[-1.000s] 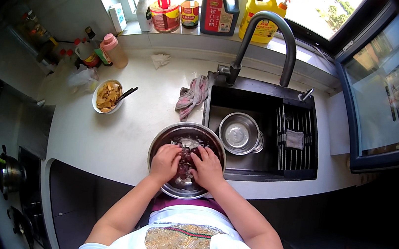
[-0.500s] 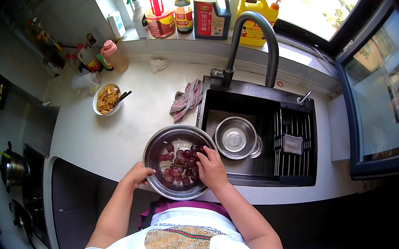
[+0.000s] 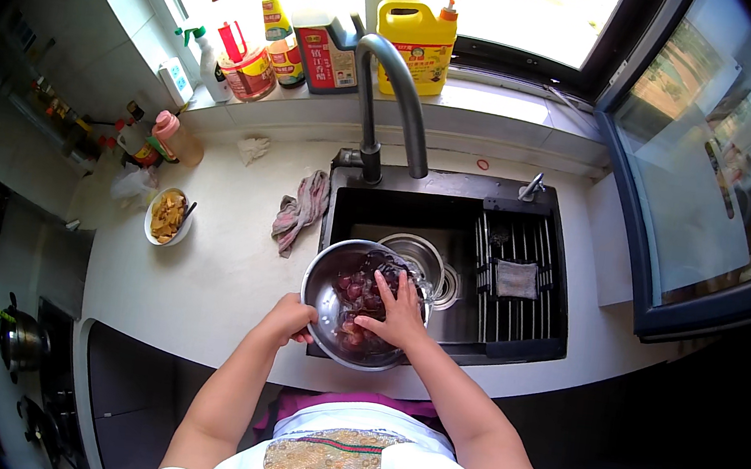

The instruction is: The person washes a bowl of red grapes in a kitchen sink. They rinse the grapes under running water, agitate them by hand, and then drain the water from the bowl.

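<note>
A large metal bowl (image 3: pixel 322 292) is tilted to the right over the sink's near left edge. My left hand (image 3: pixel 292 320) is closed on its left rim. Dark red grapes (image 3: pixel 355 290) lie inside in water, and some of the water spills over the right rim. My right hand (image 3: pixel 399 318) rests on the grapes with fingers spread, holding them back. Part of a smaller metal bowl (image 3: pixel 428 252) shows behind the large one, down in the black sink (image 3: pixel 453 216). The lower grapes are partly hidden by my right hand.
A tall dark faucet (image 3: pixel 402 78) arches over the sink's back left. On the right of the sink lies a rack (image 3: pixel 479 308) with a pale pad. A crumpled cloth (image 3: pixel 301 211) and a bowl of food (image 3: pixel 168 216) stand left. The window frame (image 3: pixel 622 209) juts in at right.
The large bowl has moved from the counter to over the sink's edge and tipped right, with water now spilling. My right hand has spread out over the grapes. The view has shifted.
</note>
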{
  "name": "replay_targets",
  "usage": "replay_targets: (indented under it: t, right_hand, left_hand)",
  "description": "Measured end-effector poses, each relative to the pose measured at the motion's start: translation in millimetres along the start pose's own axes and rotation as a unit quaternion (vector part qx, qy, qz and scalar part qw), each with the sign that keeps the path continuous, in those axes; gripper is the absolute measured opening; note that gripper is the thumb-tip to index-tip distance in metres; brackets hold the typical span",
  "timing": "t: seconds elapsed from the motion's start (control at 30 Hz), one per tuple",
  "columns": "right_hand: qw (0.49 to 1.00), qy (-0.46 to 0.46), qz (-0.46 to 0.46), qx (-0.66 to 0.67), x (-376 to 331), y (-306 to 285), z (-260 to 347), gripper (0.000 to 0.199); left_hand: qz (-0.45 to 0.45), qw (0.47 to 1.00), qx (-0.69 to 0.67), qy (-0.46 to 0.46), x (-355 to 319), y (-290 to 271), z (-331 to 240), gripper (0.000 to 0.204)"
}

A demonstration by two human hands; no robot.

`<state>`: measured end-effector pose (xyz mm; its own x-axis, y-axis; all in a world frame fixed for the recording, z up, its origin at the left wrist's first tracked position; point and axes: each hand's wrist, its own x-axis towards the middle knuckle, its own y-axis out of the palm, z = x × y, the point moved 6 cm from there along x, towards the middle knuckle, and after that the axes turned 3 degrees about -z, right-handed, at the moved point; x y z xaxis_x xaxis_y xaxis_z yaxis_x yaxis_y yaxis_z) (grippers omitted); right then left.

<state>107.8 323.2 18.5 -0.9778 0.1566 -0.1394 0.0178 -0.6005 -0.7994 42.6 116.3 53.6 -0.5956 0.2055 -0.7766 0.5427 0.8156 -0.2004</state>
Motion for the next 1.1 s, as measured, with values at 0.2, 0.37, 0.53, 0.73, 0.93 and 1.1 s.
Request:
replay_targets:
  t: [0.2, 0.37, 0.53, 0.73, 0.93, 1.1]
  right_hand:
    - [0.998, -0.001, 0.056, -0.032, 3, -7, -24, 0.106]
    - [0.998, -0.058, -0.027, -0.008, 8, -4, -29, 0.102]
    - [0.992, -0.070, -0.085, 0.054, 17, 2, -17, 0.108]
    - [0.970, -0.072, -0.170, 0.161, 31, 17, -10, 0.114]
    - [0.958, -0.061, -0.198, 0.198, 40, 23, -14, 0.112]
    - [0.958, -0.054, -0.199, 0.198, 37, 22, -22, 0.112]
  left_hand:
    - [-0.024, 0.997, 0.073, 0.016, 10, 28, -39, 0.018]
    - [-0.046, 0.982, 0.178, 0.047, -2, 39, -84, 0.023]
    - [-0.106, 0.925, 0.346, 0.114, -16, 45, -123, 0.030]
    - [-0.201, 0.805, 0.532, 0.170, -40, 68, -159, 0.048]
    - [-0.215, 0.760, 0.581, 0.198, -55, 94, -174, 0.061]
    - [-0.215, 0.753, 0.582, 0.219, -53, 105, -170, 0.059]
